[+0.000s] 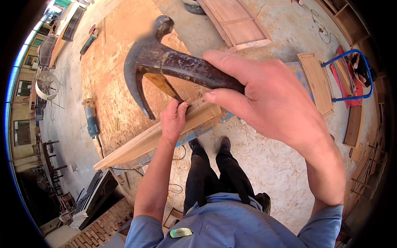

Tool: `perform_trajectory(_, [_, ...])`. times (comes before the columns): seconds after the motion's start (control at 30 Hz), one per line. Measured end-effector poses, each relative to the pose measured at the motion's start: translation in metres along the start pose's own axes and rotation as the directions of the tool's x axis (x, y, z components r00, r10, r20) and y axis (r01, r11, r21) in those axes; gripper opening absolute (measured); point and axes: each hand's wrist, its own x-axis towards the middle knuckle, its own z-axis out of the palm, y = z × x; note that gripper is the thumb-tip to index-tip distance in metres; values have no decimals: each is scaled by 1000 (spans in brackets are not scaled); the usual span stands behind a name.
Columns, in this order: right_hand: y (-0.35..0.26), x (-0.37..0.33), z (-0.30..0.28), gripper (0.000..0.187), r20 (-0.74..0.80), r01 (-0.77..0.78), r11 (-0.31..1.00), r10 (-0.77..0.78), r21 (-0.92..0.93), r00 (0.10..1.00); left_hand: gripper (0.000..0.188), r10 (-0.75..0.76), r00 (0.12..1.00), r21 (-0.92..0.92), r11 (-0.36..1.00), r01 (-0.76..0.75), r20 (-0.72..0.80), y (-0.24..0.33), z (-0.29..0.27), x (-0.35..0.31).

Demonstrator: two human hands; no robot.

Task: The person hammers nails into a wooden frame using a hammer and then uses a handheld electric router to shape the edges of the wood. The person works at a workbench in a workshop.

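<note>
Raised close to the camera, my right hand [269, 91] is wrapped round the handle of a dark, worn claw hammer [178, 64]. The hammer's curved claw points down toward the left and its striking face is up at the far side. Below it, my left hand [173, 122] pinches a chisel [160, 84] with a yellow handle, partly hidden behind the hammer. The chisel leans over the right part of a long wooden piece [138, 142], which lies along the near edge of the plywood-topped workbench [109, 78]. My left fingers cover the chisel's tip.
A blue trim router [90, 118] with its cord and a small brass-coloured strip [118, 123] are on the bench's left side. An angle grinder [89, 40] lies farther back. Wooden panels [237, 25] and a blue-framed trolley [366, 74] stand beyond, right. Cables trail near my feet.
</note>
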Motion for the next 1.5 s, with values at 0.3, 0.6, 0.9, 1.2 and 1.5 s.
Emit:
perform_trajectory(0.3, [-14,22,-7,42,115,119,976,-99,-185,988,13,9,999,24,1000,-10,31,-13,2,-4])
perform_trajectory(0.6, [-19,21,-4,33,-101,264,893,-320,-364,942,14,35,998,51,998,-38,50,-5,0,-3])
perform_trajectory(0.9, [-3,2,-11,42,-33,9,1000,-10,-30,999,16,-33,999,-16,999,33,18,1,1,-1])
perform_trajectory(1.2, [26,-26,-10,50,-87,-54,999,54,4,995,16,-78,996,14,997,78,46,-5,10,0])
perform_trajectory(1.5, [39,-32,-4,50,-101,-83,996,85,29,991,16,-56,998,-77,995,57,10,10,11,6])
